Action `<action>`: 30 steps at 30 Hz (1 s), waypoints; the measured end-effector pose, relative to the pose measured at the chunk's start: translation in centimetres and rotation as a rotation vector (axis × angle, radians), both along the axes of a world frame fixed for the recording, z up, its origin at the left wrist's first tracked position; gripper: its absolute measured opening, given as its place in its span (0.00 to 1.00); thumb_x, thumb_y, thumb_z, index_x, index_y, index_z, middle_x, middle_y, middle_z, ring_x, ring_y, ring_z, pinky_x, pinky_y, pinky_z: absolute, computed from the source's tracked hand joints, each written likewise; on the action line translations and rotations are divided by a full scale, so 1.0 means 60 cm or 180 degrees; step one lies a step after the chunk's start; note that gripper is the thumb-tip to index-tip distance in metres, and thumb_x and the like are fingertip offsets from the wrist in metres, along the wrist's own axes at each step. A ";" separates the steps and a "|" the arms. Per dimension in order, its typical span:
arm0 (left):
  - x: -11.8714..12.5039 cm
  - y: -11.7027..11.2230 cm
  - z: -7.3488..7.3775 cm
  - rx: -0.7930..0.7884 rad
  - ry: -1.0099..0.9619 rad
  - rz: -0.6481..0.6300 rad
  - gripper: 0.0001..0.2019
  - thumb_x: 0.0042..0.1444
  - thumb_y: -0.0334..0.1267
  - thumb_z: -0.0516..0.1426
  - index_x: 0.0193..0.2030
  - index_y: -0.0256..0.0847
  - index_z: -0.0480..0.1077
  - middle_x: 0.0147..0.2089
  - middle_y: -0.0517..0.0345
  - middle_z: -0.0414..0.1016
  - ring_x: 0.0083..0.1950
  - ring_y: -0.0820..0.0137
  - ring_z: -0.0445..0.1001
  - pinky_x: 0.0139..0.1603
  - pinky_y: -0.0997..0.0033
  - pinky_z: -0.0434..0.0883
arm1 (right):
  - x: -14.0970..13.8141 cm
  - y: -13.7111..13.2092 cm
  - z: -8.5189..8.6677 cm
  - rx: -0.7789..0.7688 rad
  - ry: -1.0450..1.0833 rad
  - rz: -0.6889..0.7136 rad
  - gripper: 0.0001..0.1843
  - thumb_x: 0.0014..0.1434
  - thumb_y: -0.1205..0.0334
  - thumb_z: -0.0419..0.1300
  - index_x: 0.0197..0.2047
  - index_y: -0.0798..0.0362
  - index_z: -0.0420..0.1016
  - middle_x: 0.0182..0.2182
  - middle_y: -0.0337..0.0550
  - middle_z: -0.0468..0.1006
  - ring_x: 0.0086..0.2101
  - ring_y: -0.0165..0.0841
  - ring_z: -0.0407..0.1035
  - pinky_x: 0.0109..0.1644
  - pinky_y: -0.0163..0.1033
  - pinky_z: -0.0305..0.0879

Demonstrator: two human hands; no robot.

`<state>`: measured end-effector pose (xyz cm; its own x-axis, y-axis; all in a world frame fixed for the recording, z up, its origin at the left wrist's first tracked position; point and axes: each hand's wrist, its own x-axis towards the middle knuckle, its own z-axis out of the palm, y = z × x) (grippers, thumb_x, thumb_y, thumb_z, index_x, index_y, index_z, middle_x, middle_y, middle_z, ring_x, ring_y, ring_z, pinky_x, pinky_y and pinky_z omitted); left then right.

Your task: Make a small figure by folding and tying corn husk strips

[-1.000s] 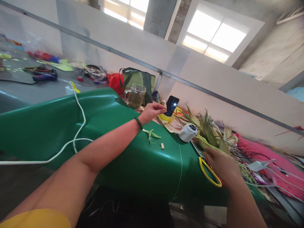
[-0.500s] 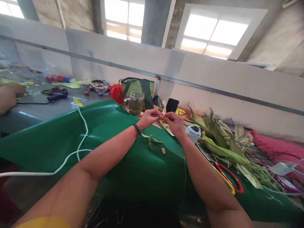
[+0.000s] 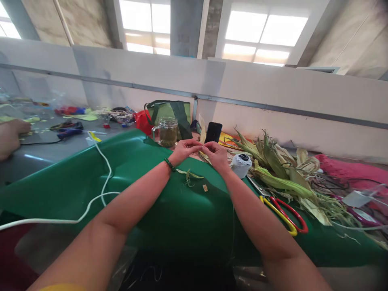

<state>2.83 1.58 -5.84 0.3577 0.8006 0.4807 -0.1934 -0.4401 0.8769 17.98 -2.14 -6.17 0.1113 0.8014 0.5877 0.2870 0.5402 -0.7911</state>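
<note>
My left hand (image 3: 183,150), with a dark beaded bracelet on its wrist, meets my right hand (image 3: 216,153) above the far part of a green sheet (image 3: 182,226). The fingertips of both are pinched together and touching. What they pinch is too small to make out. Just behind the fingertips a pale corn husk strip (image 3: 202,128) sticks up; whether it touches them I cannot tell. Under my left wrist lie a thin green husk scrap (image 3: 190,174) and a small tan piece (image 3: 205,188). A spool of white thread (image 3: 241,165) stands beside my right wrist.
A glass mug (image 3: 168,132) and a green bag (image 3: 178,115) stand behind my left hand, a phone (image 3: 214,132) behind the right. Corn husks (image 3: 285,182) pile up at right near scissors (image 3: 281,214). A white cable (image 3: 106,173) crosses the sheet. Another person's hand (image 3: 13,133) is far left.
The camera view has turned slightly, so most things sit a little further left. Both hands stay pinched together at nearly the same place over the sheet.
</note>
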 end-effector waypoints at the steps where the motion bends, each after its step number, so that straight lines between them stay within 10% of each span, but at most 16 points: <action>1: 0.001 0.001 -0.001 0.0024 -0.0021 0.0042 0.21 0.35 0.51 0.70 0.29 0.34 0.77 0.28 0.57 0.76 0.31 0.73 0.71 0.38 0.70 0.68 | 0.000 0.001 -0.001 -0.0012 0.0069 0.0016 0.13 0.45 0.50 0.64 0.26 0.51 0.74 0.23 0.37 0.75 0.26 0.30 0.67 0.32 0.36 0.65; 10: 0.002 0.003 -0.001 0.0505 -0.0103 0.0263 0.17 0.38 0.48 0.69 0.27 0.36 0.77 0.33 0.55 0.76 0.36 0.72 0.72 0.41 0.70 0.69 | 0.007 0.002 -0.004 -0.0199 0.0317 0.0160 0.14 0.44 0.51 0.67 0.29 0.53 0.78 0.26 0.38 0.79 0.29 0.31 0.71 0.38 0.38 0.68; 23: 0.004 0.002 -0.006 -0.0197 -0.0176 -0.0268 0.22 0.37 0.39 0.70 0.41 0.34 0.75 0.37 0.54 0.78 0.38 0.71 0.75 0.45 0.68 0.70 | 0.003 0.003 -0.007 -0.0197 0.0337 -0.0078 0.12 0.42 0.55 0.68 0.27 0.54 0.76 0.23 0.37 0.77 0.26 0.30 0.69 0.34 0.38 0.66; 30: 0.003 0.005 -0.006 -0.0103 0.0045 -0.0097 0.18 0.38 0.43 0.70 0.33 0.32 0.77 0.31 0.56 0.77 0.33 0.73 0.72 0.39 0.70 0.69 | 0.003 0.016 -0.015 -0.0128 0.0346 -0.0020 0.11 0.40 0.60 0.68 0.28 0.52 0.72 0.24 0.36 0.76 0.28 0.31 0.72 0.38 0.39 0.70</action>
